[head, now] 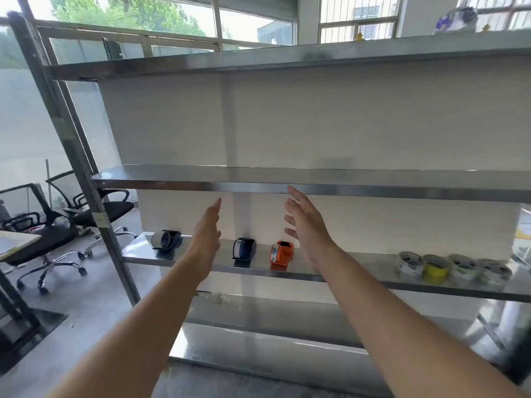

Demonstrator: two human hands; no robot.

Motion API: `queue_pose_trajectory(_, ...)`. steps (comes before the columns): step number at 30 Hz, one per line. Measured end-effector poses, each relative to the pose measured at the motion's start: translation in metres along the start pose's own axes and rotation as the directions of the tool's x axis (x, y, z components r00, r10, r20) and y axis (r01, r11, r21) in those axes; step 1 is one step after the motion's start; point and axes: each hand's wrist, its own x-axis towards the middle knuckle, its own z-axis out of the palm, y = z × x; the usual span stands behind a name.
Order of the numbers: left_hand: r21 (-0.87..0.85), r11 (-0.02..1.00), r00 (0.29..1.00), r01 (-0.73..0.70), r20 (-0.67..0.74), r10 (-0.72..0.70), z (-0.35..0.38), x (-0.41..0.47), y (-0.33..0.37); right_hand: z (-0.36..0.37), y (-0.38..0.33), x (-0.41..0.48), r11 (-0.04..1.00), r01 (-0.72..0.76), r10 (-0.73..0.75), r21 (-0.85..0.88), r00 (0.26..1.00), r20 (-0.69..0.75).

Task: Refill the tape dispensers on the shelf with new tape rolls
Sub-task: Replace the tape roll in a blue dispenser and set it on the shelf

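rack: the steel rack (71, 156) fills our view. The shelf (344, 265) that matters runs just below both hands.
hands: our left hand (207, 239) and right hand (307, 225) are both up in front of it, with fingers straight and loose, palms facing each other, holding nothing.
tape rolls: four tape rolls (451, 267) sit in a row, well off to the right of our right hand.
dispensers: the orange dispenser (282, 254) and blue dispenser (244, 248) sit low between our hands. The dark dispenser (166, 239) is just left of our left hand.
step: very start imo, nothing's been picked up. We can't tell how much tape any of them has.
next: we'd say drop a hand onto one dispenser, then go far right for a roll.
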Motion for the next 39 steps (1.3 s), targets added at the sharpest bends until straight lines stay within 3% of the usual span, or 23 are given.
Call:
queue_pose_trajectory(8, -0.021, 0.999, 1.0, 0.024, -0.016, -0.024, -0.091, 0.075, 0.0, 0.103, 0.021, 0.048, 0.999, -0.047, 0.046, 0.009, 0.998, 0.041)
queue_pose_trajectory(19, -0.049, 0.985, 0.983, 0.165, -0.071, -0.168, -0.214, 0.171, -0.019, 0.237, 0.069, 0.119, 0.992, -0.126, 0.126, -0.003, 0.99, 0.056)
queue_pose_trajectory(39, -0.009, 0.972, 0.958, 0.236, -0.167, -0.234, -0.299, 0.351, -0.087, 0.367, 0.211, 0.306, 0.931, -0.365, 0.35, 0.036, 0.913, 0.211)
